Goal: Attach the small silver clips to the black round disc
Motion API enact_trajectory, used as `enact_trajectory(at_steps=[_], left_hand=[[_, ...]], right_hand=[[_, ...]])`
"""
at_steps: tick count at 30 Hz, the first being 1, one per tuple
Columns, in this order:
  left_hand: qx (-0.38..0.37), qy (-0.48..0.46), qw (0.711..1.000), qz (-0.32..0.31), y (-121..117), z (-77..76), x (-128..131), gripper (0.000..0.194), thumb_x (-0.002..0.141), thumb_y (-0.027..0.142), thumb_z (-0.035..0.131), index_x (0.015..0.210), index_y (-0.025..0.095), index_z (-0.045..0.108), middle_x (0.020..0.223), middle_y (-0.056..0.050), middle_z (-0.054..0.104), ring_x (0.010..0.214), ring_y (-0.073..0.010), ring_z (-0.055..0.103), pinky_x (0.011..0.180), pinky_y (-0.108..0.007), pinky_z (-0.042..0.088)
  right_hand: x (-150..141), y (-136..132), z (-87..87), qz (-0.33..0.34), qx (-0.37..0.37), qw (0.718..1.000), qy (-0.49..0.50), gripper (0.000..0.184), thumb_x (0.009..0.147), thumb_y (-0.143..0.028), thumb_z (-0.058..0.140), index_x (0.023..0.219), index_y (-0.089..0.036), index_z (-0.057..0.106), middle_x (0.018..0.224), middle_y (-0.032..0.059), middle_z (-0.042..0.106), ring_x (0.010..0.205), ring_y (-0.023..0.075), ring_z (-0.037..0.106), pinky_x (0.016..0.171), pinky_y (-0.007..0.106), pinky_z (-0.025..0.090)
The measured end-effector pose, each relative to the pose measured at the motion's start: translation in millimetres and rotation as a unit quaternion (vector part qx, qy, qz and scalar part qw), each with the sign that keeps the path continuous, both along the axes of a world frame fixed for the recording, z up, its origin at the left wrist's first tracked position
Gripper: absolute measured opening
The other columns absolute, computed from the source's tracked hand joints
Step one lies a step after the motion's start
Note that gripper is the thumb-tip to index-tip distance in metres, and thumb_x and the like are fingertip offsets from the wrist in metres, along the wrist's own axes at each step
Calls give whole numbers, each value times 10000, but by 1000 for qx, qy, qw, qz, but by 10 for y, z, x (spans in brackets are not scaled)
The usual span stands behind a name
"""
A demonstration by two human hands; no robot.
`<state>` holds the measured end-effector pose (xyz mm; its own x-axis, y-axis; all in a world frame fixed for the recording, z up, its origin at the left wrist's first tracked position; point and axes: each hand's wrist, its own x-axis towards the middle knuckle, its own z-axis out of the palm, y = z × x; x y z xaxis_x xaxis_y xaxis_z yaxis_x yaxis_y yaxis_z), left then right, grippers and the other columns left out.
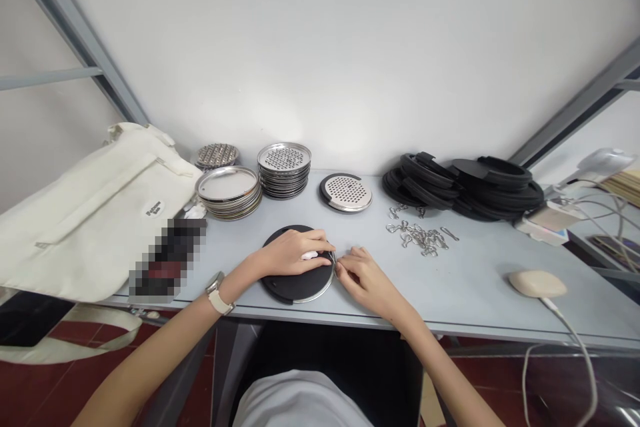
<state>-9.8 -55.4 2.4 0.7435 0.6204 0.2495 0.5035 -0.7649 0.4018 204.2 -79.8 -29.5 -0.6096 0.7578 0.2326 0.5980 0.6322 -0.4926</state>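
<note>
A round grater piece [295, 285] lies on the table in front of me, its black side up and a bright metal rim showing at the lower right. Across its top rests my left hand [300, 252], fingers bent toward the right edge and holding it down. A small white wad [310, 255] shows between those fingers. At the same edge my right hand [361, 280] pinches a small metal wire clip [333, 256], partly hidden by fingertips. To the right lies a loose pile of similar metal clips [423, 238].
Behind stand stacked metal grater discs [284, 177], plain-topped discs [229, 193], rough discs [217, 155] and a black-edged grater [346, 192]. Black round holders [425, 180] pile up at back right. A cream bag [95, 213] leans left; a corded beige device [537, 283] lies right.
</note>
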Motion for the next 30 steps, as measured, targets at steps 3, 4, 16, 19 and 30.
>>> enact_trajectory(at_steps=[3,4,16,19,30], left_hand=[[-1,-4,1000,2,2,-8,1,320,901,351,473,1187,237,561,987,-36,593,824,-125,597,755,-213,426],[-3,-5,1000,2,3,-10,1,318,900,350,475,1186,239,562,988,-33,593,828,-124,596,757,-211,424],[-27,-7,1000,-7,12,16,3,314,901,342,472,1177,227,569,1008,-44,596,848,-132,591,785,-214,421],[-31,-10,999,-11,13,18,3,313,898,335,479,1175,221,572,1011,-47,596,852,-133,589,786,-214,421],[-29,-22,999,-9,11,14,-1,315,895,339,484,1174,225,580,979,-47,598,825,-131,591,774,-217,425]], right_hand=[[0,1,0,0,1,1000,0,320,920,-237,352,605,-203,393,584,-12,469,705,162,444,805,352,349],[-1,3,1,1,0,1000,0,319,919,-235,352,604,-203,390,583,-11,467,704,162,442,804,353,349],[-7,-5,11,3,2,1000,-3,326,922,-231,337,599,-203,369,561,-12,459,671,159,419,778,346,348],[-4,-5,5,3,3,1000,-4,324,920,-229,342,598,-204,373,561,-13,458,675,160,418,779,349,350],[-7,-9,5,-8,7,1000,5,307,923,-223,334,622,-203,388,599,-5,468,688,161,426,760,339,357]])
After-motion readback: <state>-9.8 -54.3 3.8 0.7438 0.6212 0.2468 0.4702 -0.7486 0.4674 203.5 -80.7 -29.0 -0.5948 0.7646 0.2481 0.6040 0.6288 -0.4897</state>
